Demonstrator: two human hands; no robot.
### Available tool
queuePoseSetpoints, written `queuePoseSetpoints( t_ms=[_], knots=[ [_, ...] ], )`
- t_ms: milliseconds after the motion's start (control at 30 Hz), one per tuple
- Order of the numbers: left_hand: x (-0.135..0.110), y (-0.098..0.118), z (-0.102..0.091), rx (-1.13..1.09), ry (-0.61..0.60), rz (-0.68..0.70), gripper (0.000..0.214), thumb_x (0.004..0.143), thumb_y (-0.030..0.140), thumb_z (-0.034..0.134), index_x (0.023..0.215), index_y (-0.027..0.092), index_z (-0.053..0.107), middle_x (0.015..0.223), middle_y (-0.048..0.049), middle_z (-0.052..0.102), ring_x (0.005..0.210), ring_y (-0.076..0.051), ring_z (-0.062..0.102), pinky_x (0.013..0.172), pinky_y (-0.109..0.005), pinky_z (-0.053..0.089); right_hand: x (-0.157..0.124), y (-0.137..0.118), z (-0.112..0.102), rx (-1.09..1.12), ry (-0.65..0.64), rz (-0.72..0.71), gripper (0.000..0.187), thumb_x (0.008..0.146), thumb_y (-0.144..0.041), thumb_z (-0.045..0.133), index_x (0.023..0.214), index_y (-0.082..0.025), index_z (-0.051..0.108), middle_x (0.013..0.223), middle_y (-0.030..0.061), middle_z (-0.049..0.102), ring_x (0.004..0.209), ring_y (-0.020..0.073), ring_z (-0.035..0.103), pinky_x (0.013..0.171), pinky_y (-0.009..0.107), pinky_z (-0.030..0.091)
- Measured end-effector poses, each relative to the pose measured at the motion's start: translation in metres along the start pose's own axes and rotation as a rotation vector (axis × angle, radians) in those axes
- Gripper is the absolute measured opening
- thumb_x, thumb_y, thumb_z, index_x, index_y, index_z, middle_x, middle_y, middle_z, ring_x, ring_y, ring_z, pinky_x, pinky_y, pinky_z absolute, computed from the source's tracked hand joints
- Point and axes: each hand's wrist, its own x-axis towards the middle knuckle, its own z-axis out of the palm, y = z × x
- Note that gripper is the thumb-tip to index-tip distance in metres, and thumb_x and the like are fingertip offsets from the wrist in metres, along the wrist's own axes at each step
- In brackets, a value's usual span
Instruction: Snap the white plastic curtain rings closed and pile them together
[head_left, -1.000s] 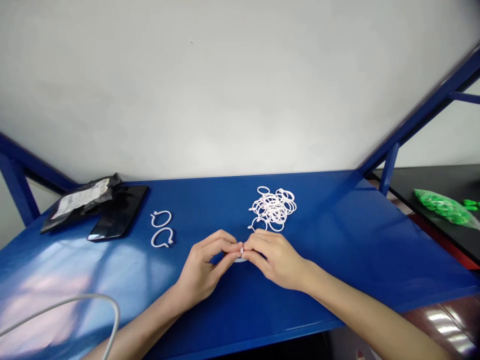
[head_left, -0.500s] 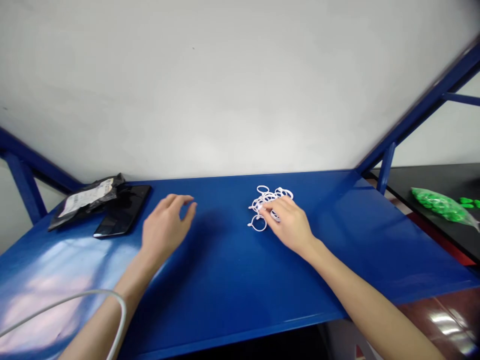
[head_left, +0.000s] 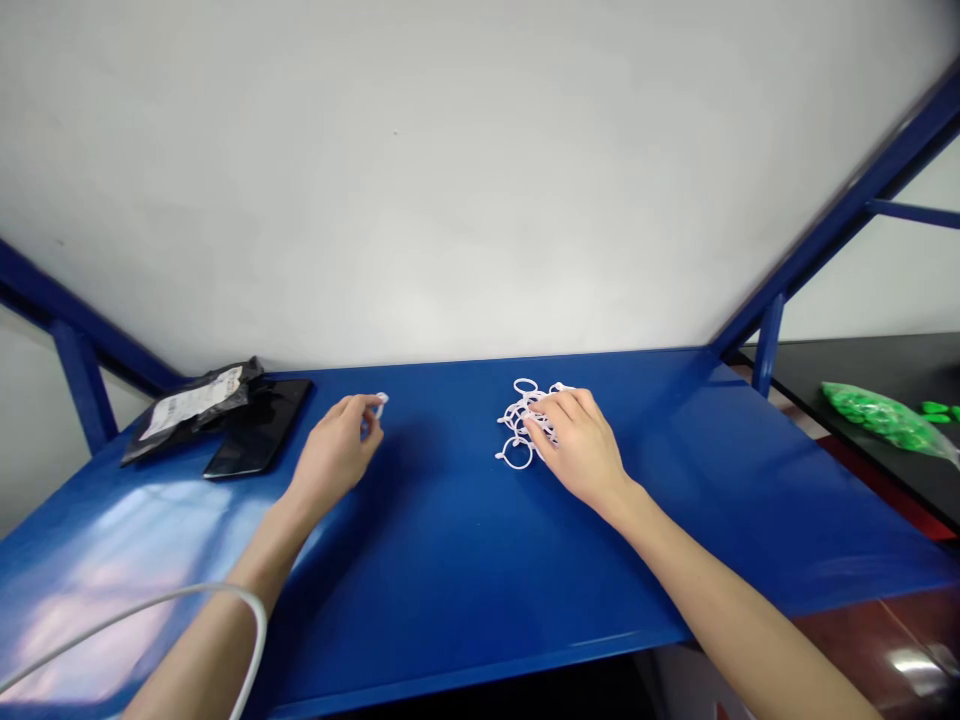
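Note:
A small white plastic loop (head_left: 382,400) is pinched between the thumb and fingertips of my left hand (head_left: 337,447), raised over the left half of the blue table (head_left: 450,570). To the right, thin white plastic loops (head_left: 517,453) with small knob-like ends lie in a tangled pile. My right hand (head_left: 577,440) rests over this pile from the right, its thumb and forefinger slightly apart at the loops. The hand hides part of the pile's right side.
A black plastic package (head_left: 191,405) with a white label partly overlaps a dark phone (head_left: 259,430) at the left. A white cable (head_left: 135,605) passes over my left forearm. On a black surface at the right lies a bag of green pieces (head_left: 885,415).
A white loop now shows at my left fingertips, where none was visible before. My right thumb and forefinger have parted a little over the pile. The view has shifted slightly.

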Motion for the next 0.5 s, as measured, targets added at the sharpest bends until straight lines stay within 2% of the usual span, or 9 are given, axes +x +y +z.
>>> queuePoseSetpoints(
  t_ms=[100, 200, 267, 367, 500],
  knots=[
    [-0.015, 0.032, 0.002, -0.352, -0.072, 0.028, 0.029, 0.086, 0.026, 0.055, 0.113, 0.019, 0.062, 0.085, -0.0025, 0.067, 0.075, -0.019, 0.064, 0.075, -0.034, 0.054, -0.005, -0.018, 0.001, 0.215, -0.084, -0.047, 0.016, 0.101, -0.029, 0.059, 0.111, -0.02, 0.069, 0.108, 0.0085, 0.074, 0.105, 0.027, 0.062, 0.091, 0.044, 0.054],
    [-0.036, 0.065, 0.005, -0.771, -0.306, 0.043, 0.019, 0.094, 0.033, 0.054, 0.108, 0.021, 0.06, 0.094, -0.003, 0.067, 0.079, -0.018, 0.067, 0.073, -0.032, 0.057, -0.012, -0.036, 0.004, 0.43, -0.211, -0.016, 0.021, 0.101, -0.029, 0.06, 0.12, -0.021, 0.064, 0.118, 0.0081, 0.072, 0.113, 0.0251, 0.062, 0.097, 0.043, 0.053],
    [-0.047, 0.079, 0.008, -0.951, -0.427, 0.04, 0.019, 0.098, 0.037, 0.054, 0.106, 0.021, 0.058, 0.097, -0.0036, 0.067, 0.081, -0.017, 0.069, 0.074, -0.032, 0.058, -0.015, -0.043, 0.006, 0.513, -0.289, 0.056, 0.018, 0.101, -0.028, 0.059, 0.117, -0.021, 0.063, 0.116, 0.0073, 0.072, 0.111, 0.0238, 0.064, 0.095, 0.042, 0.053],
    [-0.055, 0.086, 0.013, -1.031, -0.499, 0.051, 0.019, 0.1, 0.038, 0.054, 0.107, 0.021, 0.057, 0.1, -0.0044, 0.067, 0.085, -0.017, 0.069, 0.079, -0.033, 0.059, -0.016, -0.048, 0.008, 0.583, -0.372, 0.159, 0.011, 0.103, -0.028, 0.056, 0.099, -0.022, 0.064, 0.097, 0.0028, 0.073, 0.093, 0.0197, 0.067, 0.082, 0.034, 0.052],
    [-0.054, 0.082, 0.016, -0.987, -0.477, 0.057, 0.016, 0.099, 0.035, 0.054, 0.104, 0.02, 0.058, 0.099, -0.0044, 0.068, 0.082, -0.016, 0.07, 0.078, -0.032, 0.06, -0.015, -0.047, 0.007, 0.661, -0.379, 0.17, 0.015, 0.103, -0.028, 0.056, 0.091, -0.022, 0.062, 0.089, -0.0005, 0.071, 0.083, 0.0153, 0.066, 0.076, 0.028, 0.049]
  ],
)
